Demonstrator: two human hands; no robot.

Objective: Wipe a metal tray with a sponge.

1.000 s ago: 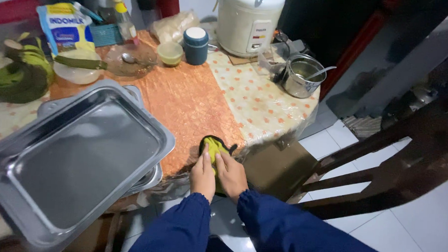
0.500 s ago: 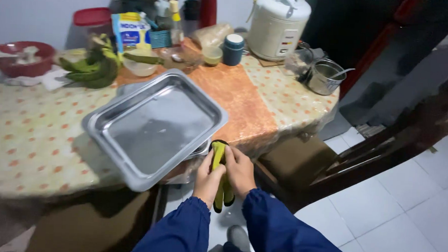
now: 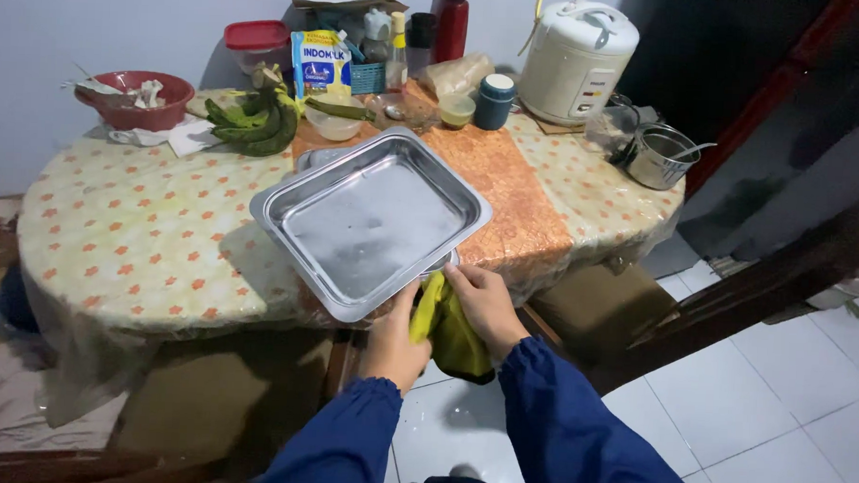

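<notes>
Both hands grip a yellow-green cloth [image 3: 450, 326] just off the table's near edge: left hand [image 3: 395, 342] closed on its left side, right hand [image 3: 484, 305] pinching the top. Cloth hangs below the table [image 3: 115, 250] edge, right beside a steel tray [image 3: 373, 220] overhanging that edge. Green bananas [image 3: 253, 126] and a rice cooker [image 3: 577, 58] sit along the far edge.
</notes>
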